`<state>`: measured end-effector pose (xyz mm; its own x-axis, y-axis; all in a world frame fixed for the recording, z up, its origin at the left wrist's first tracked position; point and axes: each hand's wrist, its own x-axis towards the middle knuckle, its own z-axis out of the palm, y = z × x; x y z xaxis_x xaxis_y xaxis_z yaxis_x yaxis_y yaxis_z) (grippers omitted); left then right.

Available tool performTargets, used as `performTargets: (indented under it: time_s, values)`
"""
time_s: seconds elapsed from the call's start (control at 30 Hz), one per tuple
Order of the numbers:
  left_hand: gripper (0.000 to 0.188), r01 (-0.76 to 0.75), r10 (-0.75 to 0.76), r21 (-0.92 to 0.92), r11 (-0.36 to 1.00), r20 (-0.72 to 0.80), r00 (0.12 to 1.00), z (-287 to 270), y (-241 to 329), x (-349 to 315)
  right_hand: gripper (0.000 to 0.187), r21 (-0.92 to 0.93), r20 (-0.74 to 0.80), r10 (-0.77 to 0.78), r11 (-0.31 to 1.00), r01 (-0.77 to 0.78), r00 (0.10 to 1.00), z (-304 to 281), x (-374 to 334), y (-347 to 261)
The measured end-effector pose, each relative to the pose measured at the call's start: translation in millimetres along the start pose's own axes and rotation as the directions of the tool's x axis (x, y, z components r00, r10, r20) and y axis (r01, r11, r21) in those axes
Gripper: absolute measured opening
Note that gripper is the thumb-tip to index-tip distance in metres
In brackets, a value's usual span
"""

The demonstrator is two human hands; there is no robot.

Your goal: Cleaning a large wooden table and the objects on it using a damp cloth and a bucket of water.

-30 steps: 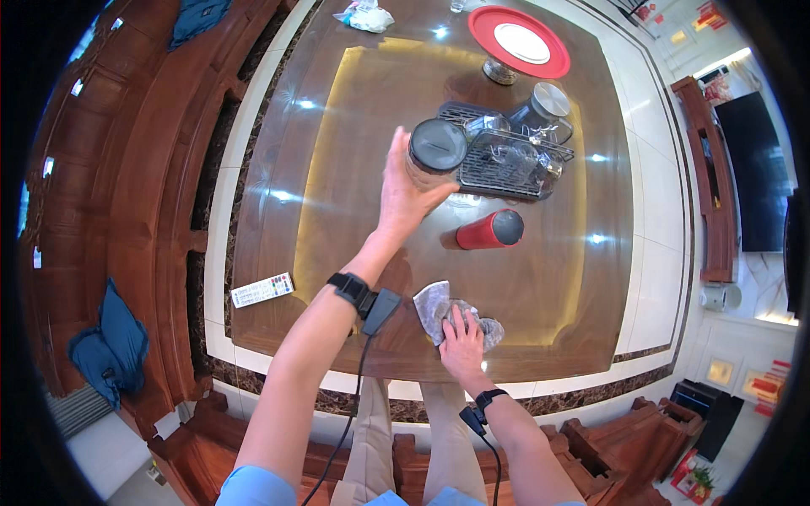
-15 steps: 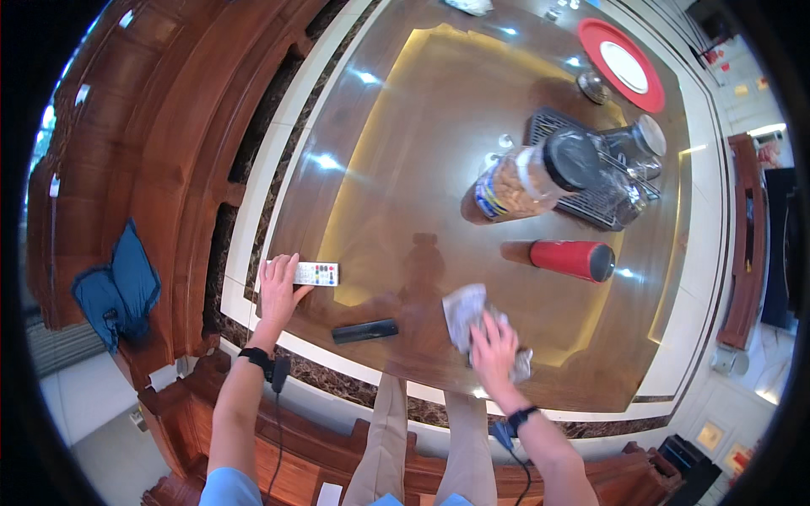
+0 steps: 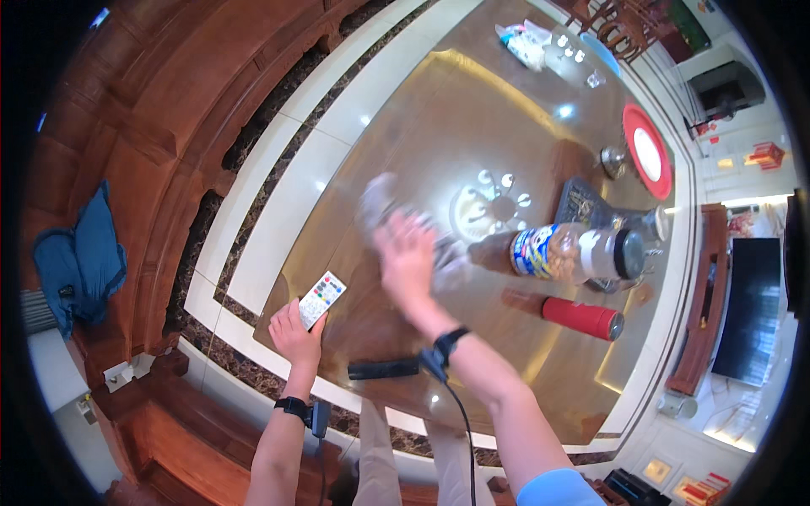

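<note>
My left hand (image 3: 295, 337) grips the lower end of a white remote control (image 3: 324, 299) at the left edge of the glossy brown table (image 3: 354, 337). My right hand (image 3: 408, 257) is pressed down on a crumpled greyish cloth (image 3: 379, 199) on the tabletop, its outline blurred by motion. Part of the cloth sticks out on either side of the fingers. A slim black remote-like bar (image 3: 383, 369) lies near the front edge, below my right forearm.
Right of the cloth stand a clear jar (image 3: 565, 253) with a black lid and a red flask (image 3: 582, 318). Behind them are a dark rack (image 3: 582, 202) and a red tray (image 3: 634, 118). A plastic bag (image 3: 525, 44) sits at the far end. Blue fabric (image 3: 80, 261) drapes the wooden bench at left.
My right hand has swept the cloth leftward and farther across the table. My left hand now holds the white remote at a slant, its far end turned up. The view has shifted.
</note>
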<state>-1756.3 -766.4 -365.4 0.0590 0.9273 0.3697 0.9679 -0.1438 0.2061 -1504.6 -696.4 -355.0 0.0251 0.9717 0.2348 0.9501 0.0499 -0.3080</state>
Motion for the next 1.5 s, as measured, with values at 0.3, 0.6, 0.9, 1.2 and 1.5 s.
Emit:
performTargets:
  time_s: [0.3,0.6,0.9,1.2,1.5]
  values:
    - [0.065,0.066,-0.067,0.012,0.998,0.077,0.995,0,-15,-8,0.038,-0.178,-0.162,0.009,0.983,-0.038,0.987,-7,80,102]
    - [0.062,0.043,-0.040,-0.050,0.998,0.049,0.998,4,-6,-5,0.040,-0.193,-0.323,0.067,0.972,-0.135,0.944,43,212,122]
    - [0.062,0.061,-0.059,-0.044,0.997,0.053,0.997,0,-6,-4,0.030,0.290,-0.050,-0.398,0.872,0.395,0.916,46,126,-40]
    - [0.062,0.025,-0.026,0.032,0.999,0.018,0.999,-4,-14,-4,0.046,0.001,0.148,0.035,0.999,-0.036,0.988,-80,-171,59]
    - [0.056,-0.134,0.141,-0.092,0.987,0.084,0.986,3,57,31,0.052,-0.265,0.007,0.466,0.854,-0.447,0.885,-143,-365,108]
